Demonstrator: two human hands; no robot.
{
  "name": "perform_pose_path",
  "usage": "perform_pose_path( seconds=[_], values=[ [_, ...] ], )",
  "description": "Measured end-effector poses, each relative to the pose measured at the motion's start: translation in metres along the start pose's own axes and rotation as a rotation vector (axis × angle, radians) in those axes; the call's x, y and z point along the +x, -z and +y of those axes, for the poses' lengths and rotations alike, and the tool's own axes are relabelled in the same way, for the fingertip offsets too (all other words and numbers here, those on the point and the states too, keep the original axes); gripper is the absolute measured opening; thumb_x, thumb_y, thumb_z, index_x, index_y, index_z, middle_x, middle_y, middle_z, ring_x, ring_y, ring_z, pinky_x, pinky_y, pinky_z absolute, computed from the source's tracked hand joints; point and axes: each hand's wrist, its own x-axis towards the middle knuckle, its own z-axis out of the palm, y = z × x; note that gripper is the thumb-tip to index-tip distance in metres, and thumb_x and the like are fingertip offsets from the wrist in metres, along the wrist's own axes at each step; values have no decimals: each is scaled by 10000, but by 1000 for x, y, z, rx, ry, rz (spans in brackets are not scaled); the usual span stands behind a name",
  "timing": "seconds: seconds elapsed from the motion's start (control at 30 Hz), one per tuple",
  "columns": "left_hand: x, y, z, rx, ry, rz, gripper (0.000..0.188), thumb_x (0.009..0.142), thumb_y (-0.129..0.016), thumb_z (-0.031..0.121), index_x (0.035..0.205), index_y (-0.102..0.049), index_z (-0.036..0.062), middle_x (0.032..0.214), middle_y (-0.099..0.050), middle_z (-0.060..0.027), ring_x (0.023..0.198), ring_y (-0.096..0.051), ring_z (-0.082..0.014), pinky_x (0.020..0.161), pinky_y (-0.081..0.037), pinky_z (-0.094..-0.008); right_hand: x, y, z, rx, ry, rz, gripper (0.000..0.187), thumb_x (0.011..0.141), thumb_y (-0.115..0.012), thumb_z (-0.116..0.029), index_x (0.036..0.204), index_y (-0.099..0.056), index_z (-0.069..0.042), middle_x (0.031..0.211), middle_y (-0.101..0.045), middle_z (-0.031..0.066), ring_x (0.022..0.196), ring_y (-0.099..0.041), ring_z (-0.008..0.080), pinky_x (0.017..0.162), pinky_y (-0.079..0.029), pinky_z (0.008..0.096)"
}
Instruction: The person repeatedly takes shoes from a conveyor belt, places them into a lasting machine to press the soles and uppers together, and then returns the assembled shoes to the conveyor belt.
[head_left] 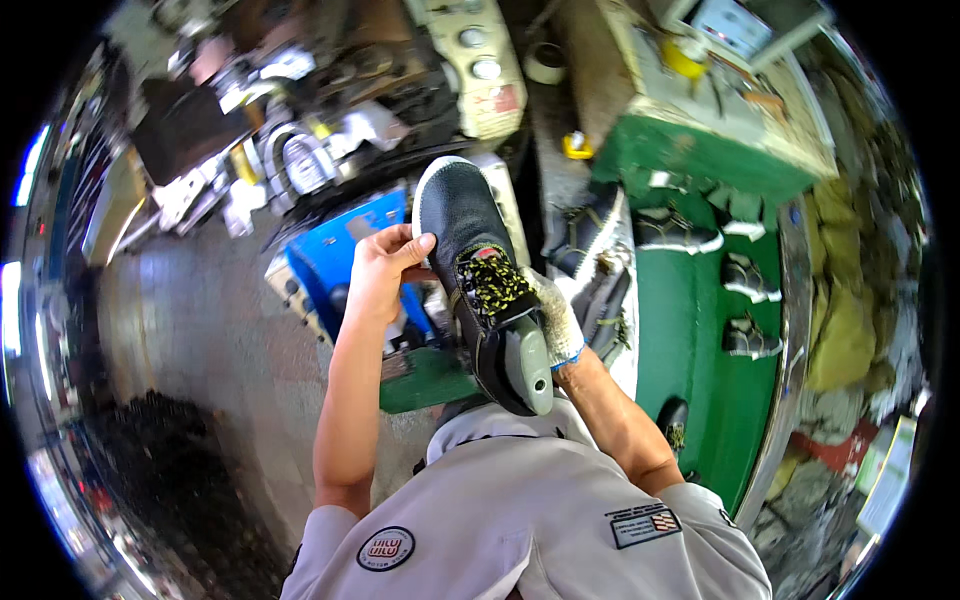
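A black shoe with a pale sole edge and black-yellow laces is held up in front of my chest, toe pointing away from me. A grey-green shoe last with a small hole in its top sticks out of the shoe's opening. My bare left hand grips the left side near the toe, thumb on the upper. On the other side, my right hand, in a whitish knit glove with a blue cuff, holds the shoe near the heel; its fingers are partly hidden behind the shoe.
Several black shoes lie on the green surface at the right. A cream-topped green cabinet stands beyond, bearing a yellow container. A blue bin and cluttered machinery are ahead left; a dark heap covers the floor left.
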Motion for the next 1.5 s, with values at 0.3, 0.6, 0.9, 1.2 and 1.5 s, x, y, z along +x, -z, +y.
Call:
perform_pose_path(
  seconds=[0.3,0.6,0.9,1.2,1.5],
  values=[
    [-1,124,-6,-257,-91,410,217,873,-759,74,1053,-703,-33,916,-715,-82,769,-701,-158,661,-614,-279,93,-84,64,-286,10,-61,490,1010,-606,-191,1452,-487,-18,1273,-627,72,1079,-606,143,949,-502,308],
    [21,172,8,-492,-348,503,468,855,-616,-66,1311,-533,-126,1203,-652,-233,1008,-698,-278,831,-621,-323,160,-143,96,-318,174,-59,532,1007,-610,-248,1456,-484,8,1332,-604,84,1160,-572,146,1002,-457,281],
    [17,148,7,-472,-52,349,447,1001,-602,372,1282,-645,28,1041,-718,-51,873,-668,-133,784,-529,-279,195,-147,117,-418,295,117,432,1006,-625,-200,1380,-564,8,1222,-659,66,1038,-608,124,933,-489,268],
    [22,144,-23,-546,-16,337,570,1033,-451,551,1234,-655,58,1128,-704,-81,961,-674,-186,861,-543,-339,205,-145,117,-567,358,158,399,988,-631,-272,1226,-676,46,1156,-700,102,1035,-620,153,955,-471,282],
    [30,151,-33,-555,-63,266,514,1072,-419,453,1230,-662,28,1114,-714,-80,920,-688,-161,825,-548,-317,221,-127,128,-470,323,164,386,980,-663,-281,1169,-699,53,1032,-717,64,909,-616,122,833,-495,266]
  ],
)
